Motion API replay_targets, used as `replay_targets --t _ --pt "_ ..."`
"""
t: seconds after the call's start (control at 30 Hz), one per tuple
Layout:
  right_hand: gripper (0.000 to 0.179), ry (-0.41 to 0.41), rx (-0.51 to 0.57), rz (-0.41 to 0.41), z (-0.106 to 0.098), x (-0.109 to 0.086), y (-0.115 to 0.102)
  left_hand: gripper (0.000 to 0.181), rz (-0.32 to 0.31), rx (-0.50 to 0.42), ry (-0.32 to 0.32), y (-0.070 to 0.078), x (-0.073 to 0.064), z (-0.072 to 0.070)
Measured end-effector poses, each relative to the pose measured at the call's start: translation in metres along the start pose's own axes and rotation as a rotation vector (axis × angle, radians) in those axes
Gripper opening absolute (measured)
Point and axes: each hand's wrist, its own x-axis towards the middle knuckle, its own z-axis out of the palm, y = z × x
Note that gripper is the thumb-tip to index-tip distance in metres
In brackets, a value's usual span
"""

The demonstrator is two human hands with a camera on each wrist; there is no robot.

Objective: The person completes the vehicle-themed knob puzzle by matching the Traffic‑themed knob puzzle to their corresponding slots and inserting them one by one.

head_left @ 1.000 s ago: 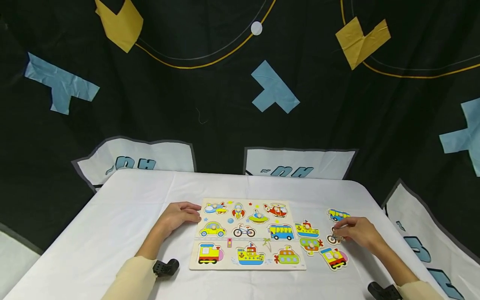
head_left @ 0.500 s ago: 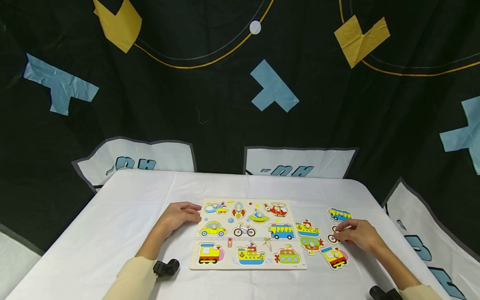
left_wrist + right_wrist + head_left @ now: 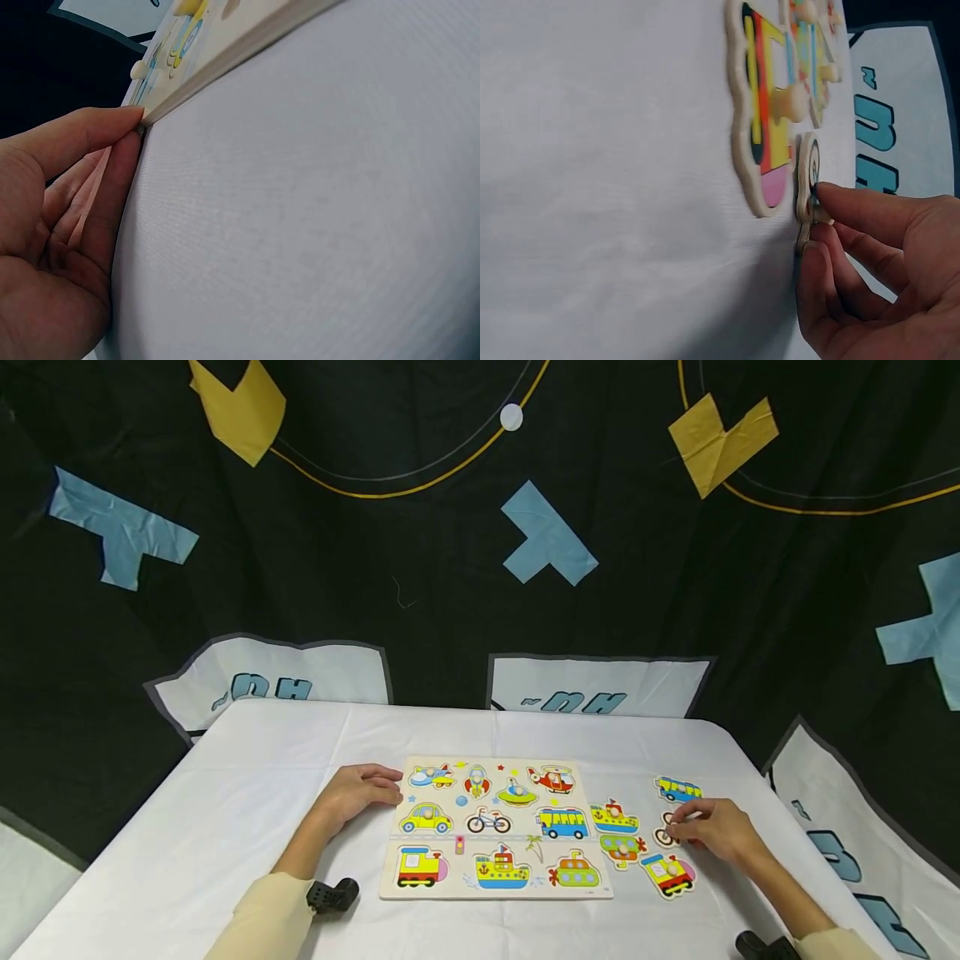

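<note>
Right fingers [image 3: 870, 213] on the bicycle piece [image 3: 804, 184], apparently around its knob [image 3: 823, 214].

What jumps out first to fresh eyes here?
Likely the pale rectangular wooden board of bright vehicles, low centre in the head view, bare left hand at its left edge. Then the bare right hand pinching a small flat bicycle piece, right of the board. Behind, light-blue angular patches on the black backdrop.

We are seeing the right hand [image 3: 716, 831] sitting slightly nearer the person than a second ago, its fingers now covering more of the bicycle piece [image 3: 663, 837]. The bus piece [image 3: 678, 789] is showing us more of its right end.
</note>
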Motion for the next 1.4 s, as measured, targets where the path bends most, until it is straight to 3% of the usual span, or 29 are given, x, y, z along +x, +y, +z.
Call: replay_targets --t 0.5,0.87,1.4 --pt "0.025 0.012 0.031 -0.137 0.0 0.01 -0.035 0.043 0.003 -0.003 -0.007 0.0 0.0 0.0" --pt "0.019 -0.028 0.064 -0.149 0.032 0.017 -0.079 0.043 0.004 0.009 -0.005 0.0 0.001 0.0" --pt "0.01 -0.077 0.077 -0.278 0.076 0.022 -0.124 0.044 0.008 0.0 -0.008 0.0 0.0 -0.001"
